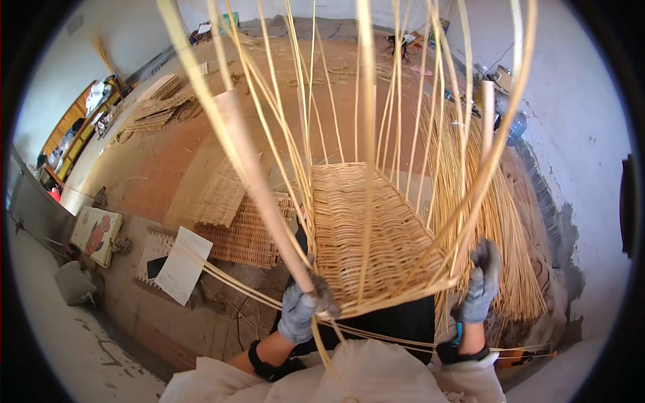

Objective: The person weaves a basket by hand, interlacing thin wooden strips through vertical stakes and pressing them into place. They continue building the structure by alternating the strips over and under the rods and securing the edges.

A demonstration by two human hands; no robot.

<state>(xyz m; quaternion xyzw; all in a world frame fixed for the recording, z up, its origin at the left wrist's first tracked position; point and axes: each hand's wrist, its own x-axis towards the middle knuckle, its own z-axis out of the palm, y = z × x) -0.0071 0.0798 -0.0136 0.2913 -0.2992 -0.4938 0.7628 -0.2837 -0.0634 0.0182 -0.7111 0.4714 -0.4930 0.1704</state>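
A woven wicker base (369,235) lies across my lap, with several long pale willow rods (307,101) rising from its edges. At its near left corner, my left hand (302,309) in a grey glove is closed around the foot of a thick peeled wooden stick (259,185), which leans up and away to the left. My right hand (480,285), also gloved, is beside the near right corner with its fingers stretched upward and nothing visible in them. Loose rods (242,290) stick out to the left past my left hand.
A large bundle of rods (497,248) lies to the right along the wall. Woven panels (235,235) rest on the floor at left, near a white paper sheet (183,265) and a printed box-like seat (96,235). Farther back stand a stack of panels (158,111) and a wooden bench (74,138).
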